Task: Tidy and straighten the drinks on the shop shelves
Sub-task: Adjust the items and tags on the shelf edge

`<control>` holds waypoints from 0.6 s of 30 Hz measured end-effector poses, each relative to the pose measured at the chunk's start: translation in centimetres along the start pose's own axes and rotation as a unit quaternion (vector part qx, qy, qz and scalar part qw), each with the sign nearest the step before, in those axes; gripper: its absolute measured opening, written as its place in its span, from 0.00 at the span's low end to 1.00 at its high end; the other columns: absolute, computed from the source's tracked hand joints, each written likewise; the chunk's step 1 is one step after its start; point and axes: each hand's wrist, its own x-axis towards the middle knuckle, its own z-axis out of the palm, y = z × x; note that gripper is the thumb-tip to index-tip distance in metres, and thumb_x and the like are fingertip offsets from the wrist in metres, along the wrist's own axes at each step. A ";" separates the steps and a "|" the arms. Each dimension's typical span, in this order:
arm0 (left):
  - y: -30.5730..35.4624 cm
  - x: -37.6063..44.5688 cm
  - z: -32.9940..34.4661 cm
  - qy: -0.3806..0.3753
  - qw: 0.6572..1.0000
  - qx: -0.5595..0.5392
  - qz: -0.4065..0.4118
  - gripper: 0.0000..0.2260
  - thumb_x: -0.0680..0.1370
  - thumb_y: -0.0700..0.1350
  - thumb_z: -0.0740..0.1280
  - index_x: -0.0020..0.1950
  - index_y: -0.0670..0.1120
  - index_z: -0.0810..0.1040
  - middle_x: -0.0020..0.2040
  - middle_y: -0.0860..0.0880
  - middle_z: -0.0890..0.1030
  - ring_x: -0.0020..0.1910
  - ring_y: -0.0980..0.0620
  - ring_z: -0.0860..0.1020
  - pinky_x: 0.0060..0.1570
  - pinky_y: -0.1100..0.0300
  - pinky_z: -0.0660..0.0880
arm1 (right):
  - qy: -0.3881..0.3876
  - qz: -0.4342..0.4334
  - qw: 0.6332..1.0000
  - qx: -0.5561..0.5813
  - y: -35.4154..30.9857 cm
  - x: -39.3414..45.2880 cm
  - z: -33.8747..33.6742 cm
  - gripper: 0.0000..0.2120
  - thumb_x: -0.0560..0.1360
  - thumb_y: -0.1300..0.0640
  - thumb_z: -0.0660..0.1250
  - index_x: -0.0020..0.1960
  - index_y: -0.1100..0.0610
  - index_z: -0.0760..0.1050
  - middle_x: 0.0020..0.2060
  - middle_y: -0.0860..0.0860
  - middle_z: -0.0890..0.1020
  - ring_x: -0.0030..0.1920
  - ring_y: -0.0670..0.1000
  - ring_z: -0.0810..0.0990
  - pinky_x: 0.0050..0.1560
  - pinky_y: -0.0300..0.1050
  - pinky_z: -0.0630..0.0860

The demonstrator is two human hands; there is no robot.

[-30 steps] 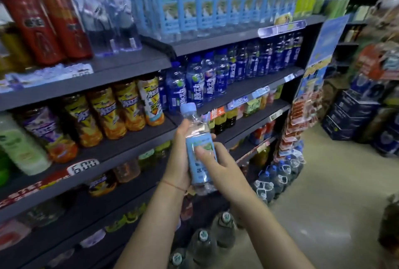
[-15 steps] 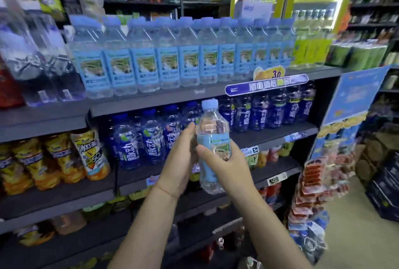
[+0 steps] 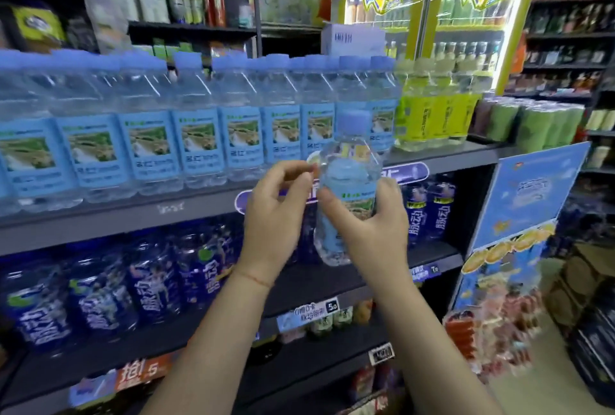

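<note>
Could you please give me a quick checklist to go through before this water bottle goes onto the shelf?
1. Right hand has a grip on the bottle: ok.
2. Left hand steadying it: not ok, its fingers are beside the bottle, contact unclear.
3. Bottle upright, cap on top: ok.
4. Matching row of blue-label water on the shelf ahead: ok.
5. Free slot in that row: cannot tell, the front looks full.
6. Label facing outward: cannot tell.
</note>
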 end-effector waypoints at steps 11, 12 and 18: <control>-3.9 8.9 16.4 0.110 0.807 0.540 0.211 0.22 0.76 0.48 0.62 0.70 0.48 0.71 0.76 0.44 0.65 0.76 0.41 0.59 0.75 0.39 0.51 | 0.101 -0.079 0.991 -0.034 8.2 17.2 -9.9 0.25 0.70 0.40 0.73 0.55 0.59 0.77 0.50 0.52 0.72 0.43 0.37 0.67 0.44 0.25 0.65; -4.7 9.5 17.5 0.105 0.770 0.594 0.208 0.24 0.77 0.49 0.62 0.73 0.49 0.69 0.78 0.44 0.61 0.77 0.40 0.56 0.75 0.38 0.49 | 0.080 -0.071 0.993 -0.045 9.1 18.5 -10.0 0.27 0.70 0.38 0.72 0.57 0.58 0.76 0.51 0.52 0.73 0.44 0.39 0.67 0.44 0.30 0.66; -6.9 10.2 19.0 0.128 0.678 0.699 0.189 0.25 0.79 0.51 0.59 0.77 0.53 0.63 0.80 0.42 0.55 0.79 0.39 0.52 0.74 0.36 0.51 | -0.031 -0.072 0.989 -0.128 12.1 21.5 -9.1 0.31 0.72 0.32 0.65 0.63 0.55 0.73 0.54 0.50 0.75 0.49 0.48 0.74 0.42 0.40 0.66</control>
